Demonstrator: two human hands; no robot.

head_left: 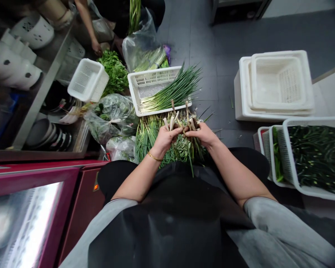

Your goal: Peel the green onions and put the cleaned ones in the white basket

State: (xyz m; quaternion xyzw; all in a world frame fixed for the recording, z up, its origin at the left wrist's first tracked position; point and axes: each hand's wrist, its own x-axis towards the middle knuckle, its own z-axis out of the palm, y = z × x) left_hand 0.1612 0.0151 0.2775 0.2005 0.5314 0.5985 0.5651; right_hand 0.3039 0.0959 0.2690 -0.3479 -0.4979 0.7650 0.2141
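My left hand point(165, 138) is closed around several spring onions, their white ends point(172, 122) pointing up and away from me. In my right hand point(203, 134) is a bunch of spring onions with brownish, soil-marked ends point(194, 122). The fingertips of both hands meet over the bunch; exactly what they pinch between them is too small to tell. Beneath the hands lies a pile of loose spring onions point(145, 136). Just beyond stands a white slotted basket point(131, 80), holding a layer of cleaner spring onions point(178, 88) whose green tops hang over its right side.
Leafy greens point(111, 70), bagged vegetables point(114, 113) and a small white basket point(85, 80) stand left. A co-worker's hand point(96, 46) reaches into the greens. Stacked white baskets point(242, 93) and a basket of dark green vegetables point(318, 156) are right. A glass-fronted cabinet point(69, 178) borders my left.
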